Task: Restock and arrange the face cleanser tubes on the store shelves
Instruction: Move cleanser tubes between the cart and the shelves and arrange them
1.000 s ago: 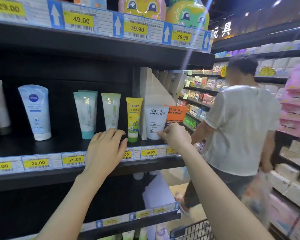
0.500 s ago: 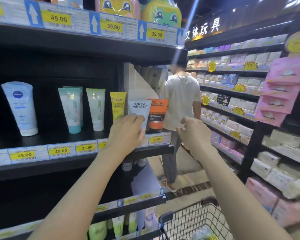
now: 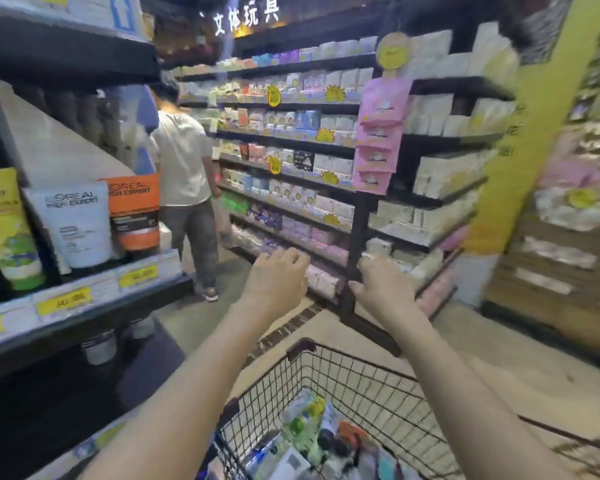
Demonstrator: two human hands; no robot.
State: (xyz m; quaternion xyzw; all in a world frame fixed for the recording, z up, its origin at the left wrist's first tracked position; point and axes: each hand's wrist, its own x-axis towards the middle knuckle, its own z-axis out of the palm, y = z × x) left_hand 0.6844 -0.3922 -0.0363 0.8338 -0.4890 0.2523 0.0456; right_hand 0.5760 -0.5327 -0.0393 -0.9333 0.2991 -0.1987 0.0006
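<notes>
Turning from the shelf toward the wire cart, both hands off the tubes.

Left hand (image 3: pixel 277 277) and right hand (image 3: pixel 381 289) now lifted clear of the shelf edge (image 3: pixel 84 306) touched a second ago, raised side by side in mid-air above the shopping cart (image 3: pixel 343 382), fingers loosely curled and grasping nothing. Left behind, well to the left of the left fingers: three tubes in view, standing cap-down — one yellow tube (image 3: pixel 6 230), one white L'Oreal Men Expert tube (image 3: pixel 75 223), one orange L'Oreal Men Expert tube (image 3: pixel 134 211). Below and between the wrists, a blurred jumble of stock in the cart, not countable. Likely next: reaching down for another cleanser. One shopper (image 3: pixel 184 188) beyond the left fingers, back turned.
</notes>
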